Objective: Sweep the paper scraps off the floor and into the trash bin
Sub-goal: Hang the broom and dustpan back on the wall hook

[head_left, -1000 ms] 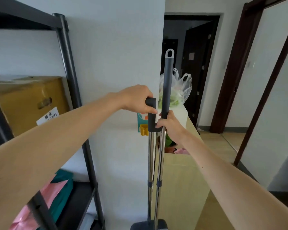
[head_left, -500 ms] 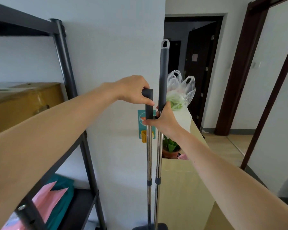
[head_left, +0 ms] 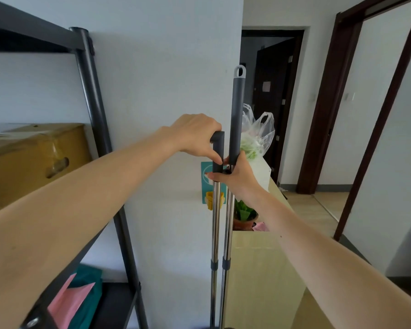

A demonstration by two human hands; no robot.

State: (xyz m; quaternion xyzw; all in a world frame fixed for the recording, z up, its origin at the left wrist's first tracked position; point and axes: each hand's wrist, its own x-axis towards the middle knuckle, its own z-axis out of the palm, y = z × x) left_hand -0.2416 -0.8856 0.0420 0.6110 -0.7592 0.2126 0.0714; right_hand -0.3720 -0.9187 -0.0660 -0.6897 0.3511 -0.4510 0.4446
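Two upright metal poles stand side by side against the white wall corner. The shorter one, the dustpan handle [head_left: 216, 222], has a bent dark grip at its top, and my left hand [head_left: 197, 136] is closed over that grip. The taller one, the broom handle [head_left: 237, 110], has a grey sleeve and a hanging loop. My right hand [head_left: 237, 175] wraps around both poles where the grey sleeve meets the steel. The broom head, the dustpan, the paper scraps and the trash bin are out of view.
A black metal shelf rack [head_left: 94, 110] stands at the left, holding a cardboard box [head_left: 29, 157] and pink and teal items low down. A pale wooden cabinet [head_left: 266, 269] at the right carries a plastic bag [head_left: 258, 136] and a potted plant [head_left: 243, 216]. Dark doorways lie behind.
Both hands stay on the handles. My right hand has shifted from the broom pole to reach across both poles. The view has risen slightly, so the pole bases drop out of frame.
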